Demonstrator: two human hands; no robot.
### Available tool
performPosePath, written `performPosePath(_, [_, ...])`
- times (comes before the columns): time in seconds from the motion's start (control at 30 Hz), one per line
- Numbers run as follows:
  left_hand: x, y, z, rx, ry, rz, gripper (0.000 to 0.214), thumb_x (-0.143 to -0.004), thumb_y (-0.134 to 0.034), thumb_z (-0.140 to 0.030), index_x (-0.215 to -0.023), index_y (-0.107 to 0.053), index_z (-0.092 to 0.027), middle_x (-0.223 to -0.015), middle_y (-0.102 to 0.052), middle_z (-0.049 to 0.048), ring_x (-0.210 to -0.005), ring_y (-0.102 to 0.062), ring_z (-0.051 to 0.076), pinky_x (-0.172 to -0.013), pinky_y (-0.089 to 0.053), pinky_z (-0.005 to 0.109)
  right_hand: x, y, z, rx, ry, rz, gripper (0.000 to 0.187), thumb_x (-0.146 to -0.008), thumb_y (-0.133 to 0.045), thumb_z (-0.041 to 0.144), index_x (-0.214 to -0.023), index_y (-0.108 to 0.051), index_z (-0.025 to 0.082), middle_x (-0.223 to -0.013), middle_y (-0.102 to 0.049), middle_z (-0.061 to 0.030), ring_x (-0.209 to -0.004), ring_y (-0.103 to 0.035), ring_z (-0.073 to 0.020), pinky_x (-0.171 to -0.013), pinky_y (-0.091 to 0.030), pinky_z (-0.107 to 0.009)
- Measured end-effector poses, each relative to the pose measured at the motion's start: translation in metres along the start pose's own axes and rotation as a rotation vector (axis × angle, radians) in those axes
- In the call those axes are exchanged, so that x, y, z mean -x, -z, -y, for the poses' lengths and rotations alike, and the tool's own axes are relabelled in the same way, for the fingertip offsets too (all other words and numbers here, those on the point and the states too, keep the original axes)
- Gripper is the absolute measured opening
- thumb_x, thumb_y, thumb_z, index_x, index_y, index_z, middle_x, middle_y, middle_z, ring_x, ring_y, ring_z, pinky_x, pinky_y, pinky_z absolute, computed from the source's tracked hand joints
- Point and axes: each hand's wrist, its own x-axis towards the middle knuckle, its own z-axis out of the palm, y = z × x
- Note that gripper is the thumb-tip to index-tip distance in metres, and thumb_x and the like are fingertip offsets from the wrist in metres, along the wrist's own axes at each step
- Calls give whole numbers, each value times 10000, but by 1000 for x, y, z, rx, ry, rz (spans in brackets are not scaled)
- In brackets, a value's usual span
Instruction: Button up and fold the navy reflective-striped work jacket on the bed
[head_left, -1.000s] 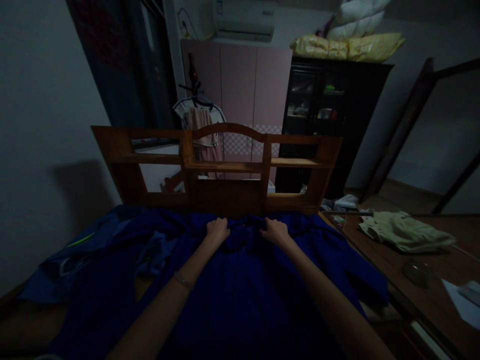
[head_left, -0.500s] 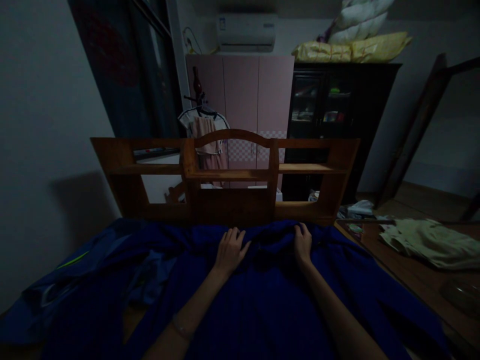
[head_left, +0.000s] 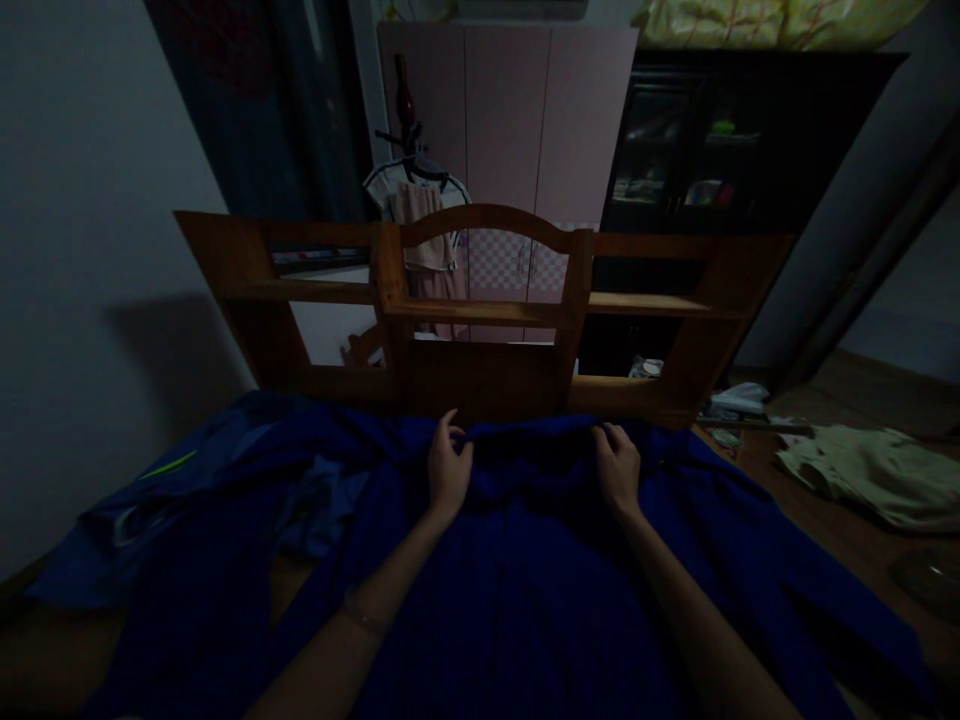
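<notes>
A dark blue jacket (head_left: 495, 590) lies spread over the bed, with its sleeves reaching out to both sides. At its far edge, near the headboard, my left hand (head_left: 450, 472) pinches the cloth by the collar, one finger lifted. My right hand (head_left: 619, 470) grips the same edge farther to the right, its fingers curled over the fabric. Between the two hands the collar edge is raised and slightly stretched. Under the jacket's left side lies a lighter blue garment (head_left: 319, 505) with a bright yellow-green stripe.
A wooden headboard (head_left: 480, 315) with open shelves stands just beyond the jacket. A white wall (head_left: 82, 300) borders the left. To the right, a pale green cloth (head_left: 874, 475) lies on a brown surface beside a clear round object (head_left: 930, 580). Clothes hang on a coat rack (head_left: 409, 130) behind.
The view has tipped downward. My left hand has turned and shifted from lying on the cloth to pinching the collar edge. The collar between my hands is now lifted and straighter.
</notes>
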Motion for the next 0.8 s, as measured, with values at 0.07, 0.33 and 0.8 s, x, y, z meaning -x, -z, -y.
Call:
performPosePath(0.07, [4,7,-10,-91,-161,-68,431,-846,-511,-176,-1266,-419,-196,-1115,-528,94,-1047,-526,213,-931,-424,348,-2,0,-3,-38,-33,-2,446,-818,-451,486,-931,-665,112,-904,-648,-86,-816,-535,-199,-731,-380,-263])
performPosePath(0.33, [25,-8,-31,-296,-474,286,393,-915,-415,-409,-1246,-450,-199,-1132,-532,88,-976,-574,203,-825,-459,289,0,-2,-10,-27,-70,6,469,-820,-455,524,-566,-493,130,-531,-361,34,-552,-308,-90,-506,-232,-213])
performPosePath(0.8, [-1,-19,-1,2,-82,15,221,-926,-400,-319,-1000,-577,-208,-992,-591,53,-922,-574,169,-782,-410,248,24,-8,14,288,618,221,323,-877,-503,273,-575,-487,159,-589,-448,0,-552,-440,-93,-570,-305,-232])
